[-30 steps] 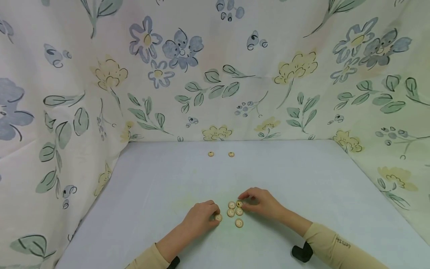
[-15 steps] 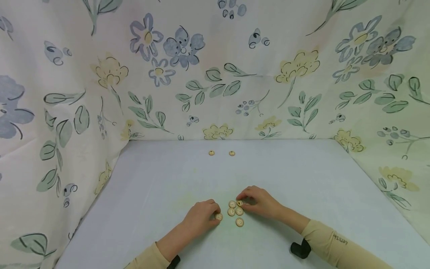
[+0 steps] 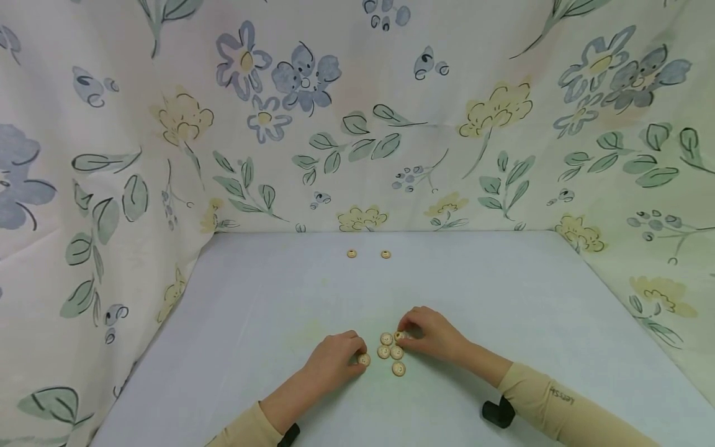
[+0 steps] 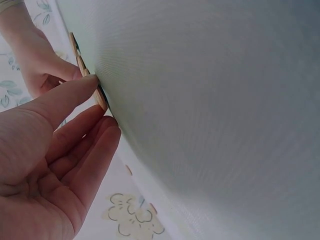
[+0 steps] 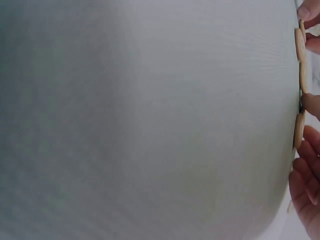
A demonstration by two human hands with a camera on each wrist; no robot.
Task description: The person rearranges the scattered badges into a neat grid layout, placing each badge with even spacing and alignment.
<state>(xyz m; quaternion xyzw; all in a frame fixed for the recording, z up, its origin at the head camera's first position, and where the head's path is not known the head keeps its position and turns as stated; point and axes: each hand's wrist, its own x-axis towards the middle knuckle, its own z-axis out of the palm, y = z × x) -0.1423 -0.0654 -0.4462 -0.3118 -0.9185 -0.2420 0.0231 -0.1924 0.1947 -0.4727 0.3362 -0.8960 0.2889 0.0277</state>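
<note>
Low in the middle of the table lie several round, pale wooden discs that look like buttons. In the head view, my left hand (image 3: pixel 334 360) pinches one disc (image 3: pixel 364 360) by its edges between thumb and fingers, at the left of the group. To the right, my right hand (image 3: pixel 432 334) has thumb and fingertips about another disc (image 3: pixel 400 336), which shows a dark spot. Close beside it lie an upper disc (image 3: pixel 386 339) and two touching discs (image 3: pixel 383 352) below. A single disc (image 3: pixel 398 369) lies nearest me. The left wrist view shows the left hand's disc (image 4: pixel 101 99) edge-on.
Two more discs, a left one (image 3: pixel 351 254) and a right one (image 3: pixel 386 254), lie near the far edge of the white table (image 3: pixel 268 285). A flowered curtain (image 3: pixel 424 167) hangs behind and at both sides. Dark wrist cameras (image 3: pixel 499 412) sit under the forearms.
My right hand has shifted its disc very slightly away from me, widening the gap to the disc below. The two lower discs have moved a touch. My left hand keeps still.
</note>
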